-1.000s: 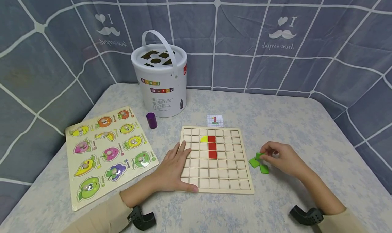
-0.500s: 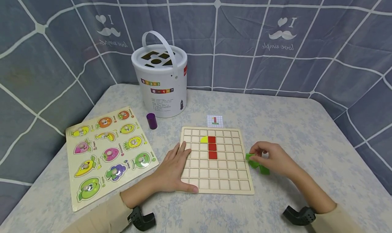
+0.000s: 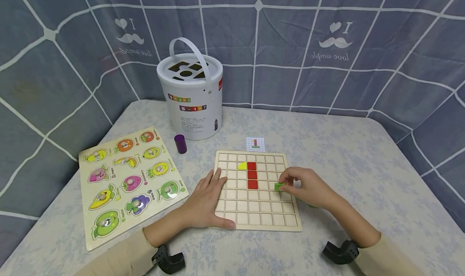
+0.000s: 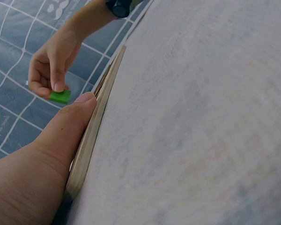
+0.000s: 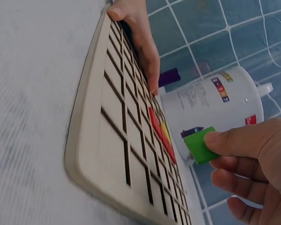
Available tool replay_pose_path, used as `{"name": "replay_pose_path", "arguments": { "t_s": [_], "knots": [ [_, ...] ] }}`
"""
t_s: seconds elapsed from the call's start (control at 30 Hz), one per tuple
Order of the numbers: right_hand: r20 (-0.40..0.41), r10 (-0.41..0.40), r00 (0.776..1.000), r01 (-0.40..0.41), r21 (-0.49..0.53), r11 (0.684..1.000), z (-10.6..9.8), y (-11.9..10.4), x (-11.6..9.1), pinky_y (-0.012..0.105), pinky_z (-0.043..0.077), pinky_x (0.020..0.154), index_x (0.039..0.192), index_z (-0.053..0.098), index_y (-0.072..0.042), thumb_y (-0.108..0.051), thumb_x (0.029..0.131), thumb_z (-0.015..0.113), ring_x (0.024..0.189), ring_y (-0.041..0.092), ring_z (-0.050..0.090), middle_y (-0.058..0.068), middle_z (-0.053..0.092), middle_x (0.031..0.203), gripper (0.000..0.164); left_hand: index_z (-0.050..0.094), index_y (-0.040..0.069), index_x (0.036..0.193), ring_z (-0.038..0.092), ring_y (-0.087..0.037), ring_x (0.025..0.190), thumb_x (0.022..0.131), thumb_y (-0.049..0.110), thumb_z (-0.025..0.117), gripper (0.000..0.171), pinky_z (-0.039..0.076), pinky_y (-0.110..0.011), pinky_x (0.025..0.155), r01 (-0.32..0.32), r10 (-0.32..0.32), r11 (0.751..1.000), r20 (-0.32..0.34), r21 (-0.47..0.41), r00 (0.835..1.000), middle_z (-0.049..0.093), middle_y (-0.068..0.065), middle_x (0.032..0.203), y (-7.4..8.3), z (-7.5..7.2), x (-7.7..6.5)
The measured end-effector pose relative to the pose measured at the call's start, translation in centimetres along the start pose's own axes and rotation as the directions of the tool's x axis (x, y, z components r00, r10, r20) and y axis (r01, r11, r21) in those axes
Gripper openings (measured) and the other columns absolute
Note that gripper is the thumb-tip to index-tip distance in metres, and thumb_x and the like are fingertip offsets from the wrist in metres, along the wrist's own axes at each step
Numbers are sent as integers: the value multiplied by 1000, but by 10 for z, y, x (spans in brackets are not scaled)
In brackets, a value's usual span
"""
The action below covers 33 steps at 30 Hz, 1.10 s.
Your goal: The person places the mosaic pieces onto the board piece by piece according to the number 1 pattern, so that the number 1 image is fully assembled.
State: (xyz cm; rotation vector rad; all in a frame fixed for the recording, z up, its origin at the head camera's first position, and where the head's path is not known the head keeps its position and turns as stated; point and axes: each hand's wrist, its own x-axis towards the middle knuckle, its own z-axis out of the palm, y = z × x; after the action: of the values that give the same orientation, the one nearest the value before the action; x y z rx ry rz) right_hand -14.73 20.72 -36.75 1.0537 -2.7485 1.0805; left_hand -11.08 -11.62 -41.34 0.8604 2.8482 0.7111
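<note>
My right hand (image 3: 308, 186) pinches a green square tile (image 3: 277, 187) between thumb and fingers, above the right part of a wooden grid board (image 3: 266, 219). In the right wrist view the held tile (image 5: 201, 146) is tilted and apart from the board. My left hand (image 3: 204, 203) rests on the board's left side with fingers spread, its thumb (image 4: 72, 119) at the near edge. On the board, red square tiles (image 3: 252, 175) form a column, with a yellow rounded tile (image 3: 242, 166) beside the top one. Another green tile (image 3: 313, 205) is mostly hidden under the right hand.
Behind the board lies a small printed pattern card (image 3: 255, 144). A fruit puzzle board (image 3: 145, 195) is at the left. Beyond it stand a purple cylinder (image 3: 180, 144) and a white bucket (image 3: 194, 118) with a handle. A blue grid curtain (image 3: 283, 38) hangs behind the table.
My right hand has picked a green tile from the small group right of the board and carried it left over the board. The left hand has stayed in place.
</note>
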Motion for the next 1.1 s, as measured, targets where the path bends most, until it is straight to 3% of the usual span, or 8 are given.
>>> {"name": "replay_pose_path", "arguments": {
  "t_s": [0.3, 0.53, 0.83, 1.1],
  "knots": [
    [53, -35, 998, 32, 69, 997, 13, -16, 18, 34, 48, 75, 92, 67, -16, -11, 87, 75, 76, 7, 54, -14, 62, 86, 11, 22, 0, 152, 0, -39, 146, 66, 76, 70, 125, 11, -56, 115, 7, -7, 1000, 7, -7, 1000, 5, -25, 160, 0, 0, 0],
    [110, -72, 991, 64, 77, 995, 29, -26, 31, 28, 48, 66, 92, 66, -15, -10, 87, 74, 76, 7, 52, -12, 61, 85, 11, 22, 0, 152, 1, -40, 146, 66, 77, 69, 125, 12, -56, 114, 10, -10, 1000, 6, -1, 1000, 5, -25, 160, 1, 0, 0],
    [148, -47, 988, 35, 88, 996, 49, -39, 43, 25, 47, 66, 90, 65, -15, -11, 88, 73, 74, 6, 51, -12, 58, 82, 9, 21, 0, 153, 2, -40, 146, 66, 78, 69, 125, 12, -56, 114, 11, -11, 1000, 8, 3, 1000, 5, -25, 160, 0, 0, -1],
    [147, 26, 989, -33, 44, 998, 64, -42, 47, 25, 47, 63, 92, 67, -15, -13, 90, 72, 69, 4, 52, -14, 58, 78, 6, 21, 0, 153, 1, -39, 146, 67, 78, 68, 125, 12, -56, 115, 8, -8, 1000, 7, 7, 1000, 4, -24, 160, 0, 0, -1]
  ]
}}
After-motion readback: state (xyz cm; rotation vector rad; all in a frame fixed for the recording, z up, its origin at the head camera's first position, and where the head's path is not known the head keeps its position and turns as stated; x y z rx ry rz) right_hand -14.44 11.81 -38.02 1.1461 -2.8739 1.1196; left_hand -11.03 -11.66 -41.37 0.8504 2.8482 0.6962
